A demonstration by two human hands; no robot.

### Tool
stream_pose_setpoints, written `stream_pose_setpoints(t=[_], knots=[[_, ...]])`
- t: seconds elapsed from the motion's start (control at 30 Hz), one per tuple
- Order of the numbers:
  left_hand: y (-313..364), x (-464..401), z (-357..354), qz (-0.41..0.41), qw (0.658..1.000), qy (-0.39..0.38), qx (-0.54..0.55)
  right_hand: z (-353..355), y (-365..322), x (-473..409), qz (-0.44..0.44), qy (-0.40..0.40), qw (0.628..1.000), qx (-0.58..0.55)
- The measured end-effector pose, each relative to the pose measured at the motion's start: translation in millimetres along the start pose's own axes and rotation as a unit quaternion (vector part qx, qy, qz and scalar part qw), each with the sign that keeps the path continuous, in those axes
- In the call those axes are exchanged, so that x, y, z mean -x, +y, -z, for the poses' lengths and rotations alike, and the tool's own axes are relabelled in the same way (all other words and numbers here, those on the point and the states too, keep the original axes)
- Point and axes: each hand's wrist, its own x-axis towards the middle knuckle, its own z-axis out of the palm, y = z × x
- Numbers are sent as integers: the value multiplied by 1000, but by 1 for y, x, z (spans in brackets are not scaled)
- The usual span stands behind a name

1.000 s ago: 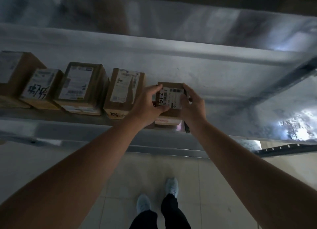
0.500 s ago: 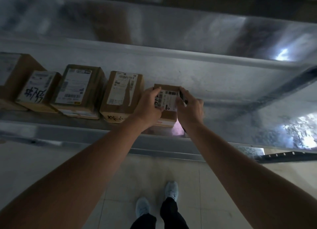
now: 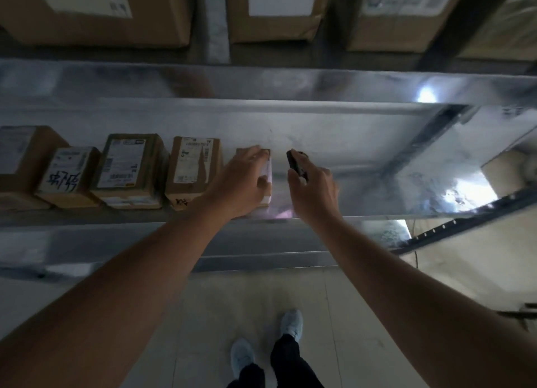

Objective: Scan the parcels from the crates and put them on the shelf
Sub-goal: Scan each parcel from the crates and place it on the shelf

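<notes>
A small cardboard parcel (image 3: 266,181) stands on the metal shelf (image 3: 348,161) at the right end of a row of boxes. My left hand (image 3: 241,184) lies over its top with fingers stretched across it, hiding most of the label. Just to the right, my right hand (image 3: 312,190) has come off the parcel and grips a black handheld scanner (image 3: 295,164). A purple-white glow falls on the shelf edge between the two hands.
Several labelled cardboard boxes (image 3: 191,169) stand in a row left of the parcel. Bigger boxes (image 3: 276,10) fill the shelf above. The shelf is bare to the right up to a dark diagonal brace (image 3: 421,143). My feet (image 3: 290,326) stand on the tiled floor.
The parcel has been set down on the shelf beside the row. My right hand has pulled away to the right with the scanner. The view has tilted up, showing the upper shelf.
</notes>
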Motion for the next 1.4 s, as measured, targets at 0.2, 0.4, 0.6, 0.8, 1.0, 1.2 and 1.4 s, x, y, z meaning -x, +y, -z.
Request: stream_pose_setpoints(t=[0.2,0.4,0.6,0.8,1.0,1.2,1.4], knots=[[59,23,19,-65,996,-23,-54,67,7,54,2,37,999,32],[142,45,26,-130,988,-15,-77,149,26,111,22,97,994,41],[247,81,14,-190,977,6,-95,236,70,178,10,156,986,55],[366,130,-17,-244,966,2,-89,335,127,259,-10,196,977,87],[483,167,-58,-322,943,-9,-82,421,185,335,-49,261,961,84],[597,177,-112,-403,910,-45,-82,495,257,383,-125,323,934,84],[710,153,-176,-490,865,-83,-68,566,328,404,-179,394,898,83]])
